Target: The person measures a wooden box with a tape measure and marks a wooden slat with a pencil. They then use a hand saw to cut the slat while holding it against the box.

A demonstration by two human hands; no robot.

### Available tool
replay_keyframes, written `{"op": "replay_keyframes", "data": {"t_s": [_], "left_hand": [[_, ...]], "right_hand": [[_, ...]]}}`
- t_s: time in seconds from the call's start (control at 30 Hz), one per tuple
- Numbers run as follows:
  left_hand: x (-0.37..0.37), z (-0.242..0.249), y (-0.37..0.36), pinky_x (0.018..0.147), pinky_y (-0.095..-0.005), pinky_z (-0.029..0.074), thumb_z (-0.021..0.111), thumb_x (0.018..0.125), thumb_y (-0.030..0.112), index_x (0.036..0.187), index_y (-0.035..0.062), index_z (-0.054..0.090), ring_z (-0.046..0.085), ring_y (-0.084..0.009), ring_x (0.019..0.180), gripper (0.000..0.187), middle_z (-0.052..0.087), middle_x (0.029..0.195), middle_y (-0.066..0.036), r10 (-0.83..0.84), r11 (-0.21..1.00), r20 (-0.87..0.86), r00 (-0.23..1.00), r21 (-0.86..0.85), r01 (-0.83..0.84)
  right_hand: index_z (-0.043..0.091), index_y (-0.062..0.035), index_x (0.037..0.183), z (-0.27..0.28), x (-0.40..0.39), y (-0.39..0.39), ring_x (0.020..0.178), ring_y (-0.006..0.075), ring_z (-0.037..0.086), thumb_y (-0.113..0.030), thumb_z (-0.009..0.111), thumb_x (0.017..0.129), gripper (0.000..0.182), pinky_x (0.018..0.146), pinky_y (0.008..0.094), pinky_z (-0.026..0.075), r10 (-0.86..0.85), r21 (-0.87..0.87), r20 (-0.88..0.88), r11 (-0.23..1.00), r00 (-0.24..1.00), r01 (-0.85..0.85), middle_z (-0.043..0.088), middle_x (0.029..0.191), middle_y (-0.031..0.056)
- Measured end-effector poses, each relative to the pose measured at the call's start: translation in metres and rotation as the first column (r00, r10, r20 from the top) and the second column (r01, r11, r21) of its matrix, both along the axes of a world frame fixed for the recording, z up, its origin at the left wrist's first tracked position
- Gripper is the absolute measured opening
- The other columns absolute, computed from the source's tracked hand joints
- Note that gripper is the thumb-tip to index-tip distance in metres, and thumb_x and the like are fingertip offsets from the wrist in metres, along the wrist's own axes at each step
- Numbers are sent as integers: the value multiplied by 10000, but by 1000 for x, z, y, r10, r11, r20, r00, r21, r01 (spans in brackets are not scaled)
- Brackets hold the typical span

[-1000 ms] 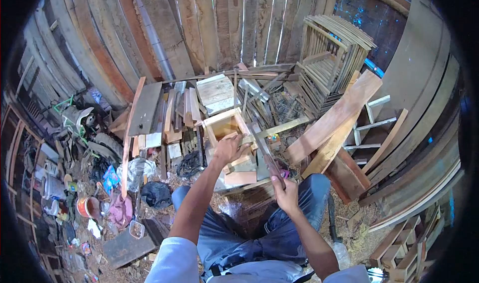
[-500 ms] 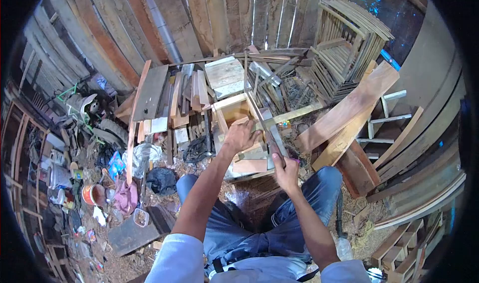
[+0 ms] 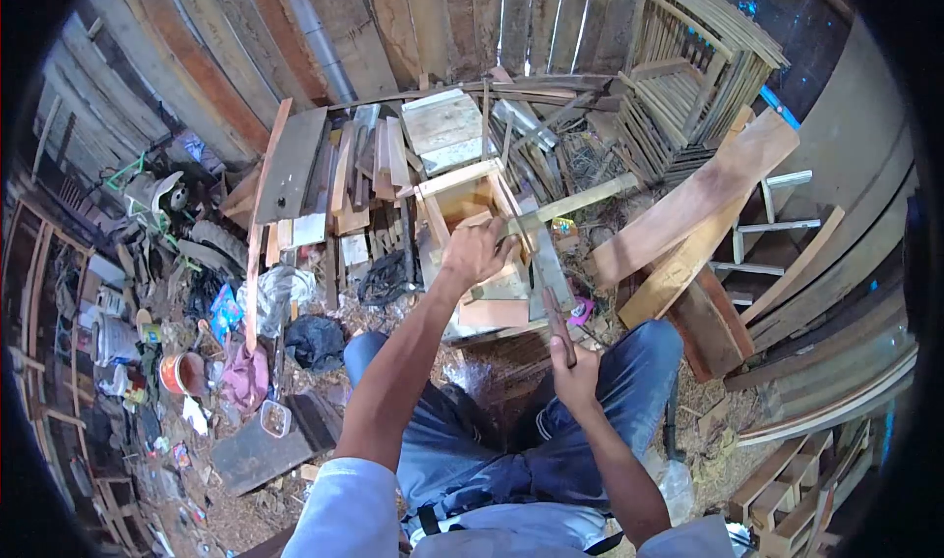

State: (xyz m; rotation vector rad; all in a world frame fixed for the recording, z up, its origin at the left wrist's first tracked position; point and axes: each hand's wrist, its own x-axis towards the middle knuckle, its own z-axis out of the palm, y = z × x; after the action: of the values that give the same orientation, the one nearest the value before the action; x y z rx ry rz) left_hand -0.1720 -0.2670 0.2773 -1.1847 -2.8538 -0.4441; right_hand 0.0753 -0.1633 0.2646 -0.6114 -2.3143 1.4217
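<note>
A small wooden box (image 3: 458, 179) of pale boards stands before me, its top uncovered. My left hand (image 3: 476, 251) grips its near part, with fingers bent over the wood; the fingertips are partly hidden. In my right hand (image 3: 576, 373) is the brown handle of what looks like a handsaw (image 3: 554, 312). Its long thin blade runs forward along the box's right side, and the teeth are too small to see. A pale wooden strip (image 3: 580, 202) sticks out to the right from the box. Below my left hand lies a short light block (image 3: 494, 313).
Boards (image 3: 295, 170) and offcuts lie behind and left of the box. Long planks (image 3: 703, 199) lean at the right, near a slatted wooden stack (image 3: 678, 106). A red-rimmed bucket (image 3: 183, 373), a pink cloth (image 3: 245, 376) and black plastic (image 3: 315, 342) litter the left floor.
My right hand has drawn the saw handle back toward me and slightly right, away from the box. My left hand stays on the box. The view has shifted slightly.
</note>
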Motion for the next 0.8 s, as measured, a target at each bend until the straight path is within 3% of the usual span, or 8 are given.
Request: {"op": "replay_keyframes", "data": {"t_s": [0.13, 0.27, 0.37, 0.5, 0.57, 0.6, 0.67, 0.8], "left_hand": [[3, 6, -1, 765, -480, 513, 375, 952, 501, 1268, 52, 488, 661, -367, 847, 561, 675, 914, -213, 1, 997, 96, 995, -80, 7], [4, 4, 0, 747, -476, 519, 380, 951, 499, 1242, 61, 513, 663, -368, 838, 542, 675, 911, -214, 33, 996, 67, 997, -88, -27], [13, 5, -2, 730, -473, 524, 389, 947, 503, 1220, 77, 534, 665, -372, 819, 526, 678, 876, -215, 5, 1000, 75, 997, -20, -3], [9, 8, -1, 725, -476, 525, 410, 935, 509, 1185, 76, 547, 666, -369, 807, 519, 675, 867, -225, 56, 993, 138, 989, -115, -40], [6, 10, 0, 722, -477, 527, 410, 935, 504, 1196, 77, 543, 667, -369, 794, 518, 675, 854, -224, 16, 998, 101, 995, -61, -10], [4, 9, 1, 721, -477, 527, 410, 935, 501, 1202, 77, 542, 668, -369, 788, 518, 676, 847, -224, 1, 999, 83, 997, -32, 2], [4, 9, 2, 712, -473, 531, 410, 937, 488, 1218, 80, 538, 669, -368, 775, 512, 678, 840, -217, 5, 999, 79, 997, -50, -1], [1, -13, 2, 694, -463, 536, 409, 937, 473, 1243, 81, 528, 670, -366, 754, 512, 679, 828, -212, -1, 1000, 59, 998, 26, -1]], "right_hand": [[543, 26, 637, 11, 8, 10, 449, 129, 347, -300, 591, 926, 438, 448, 360, 308, 17, -40, 11, 999, 1000, -17, 378, 466, 71], [555, 35, 645, 25, 4, 11, 462, 134, 380, -325, 588, 927, 458, 468, 367, 337, 35, -83, -20, 996, 999, -37, 405, 476, 80], [573, 38, 660, 21, -44, 15, 442, 183, 425, -343, 577, 926, 464, 475, 374, 353, 54, -34, 44, 998, 998, -52, 436, 478, 124], [583, 39, 668, 41, -77, 13, 436, 266, 469, -358, 564, 925, 473, 484, 403, 371, 76, 106, 27, 991, 997, -78, 495, 507, 181], [592, 35, 684, 42, -51, 10, 436, 262, 469, -347, 571, 923, 450, 481, 408, 364, 66, 135, -64, 989, 996, -57, 490, 504, 174], [610, 30, 722, 32, -29, 15, 445, 249, 477, -320, 574, 923, 405, 482, 396, 379, 53, 159, 145, 984, 988, -76, 484, 519, 179], [601, 27, 728, 42, 6, 5, 433, 202, 433, -295, 568, 928, 380, 469, 375, 368, 32, 65, -103, 998, 994, -25, 433, 523, 172], [572, 30, 671, 24, -7, 11, 428, 176, 405, -293, 566, 934, 416, 460, 368, 347, 54, 64, 70, 996, 996, -59, 429, 502, 149]]}}
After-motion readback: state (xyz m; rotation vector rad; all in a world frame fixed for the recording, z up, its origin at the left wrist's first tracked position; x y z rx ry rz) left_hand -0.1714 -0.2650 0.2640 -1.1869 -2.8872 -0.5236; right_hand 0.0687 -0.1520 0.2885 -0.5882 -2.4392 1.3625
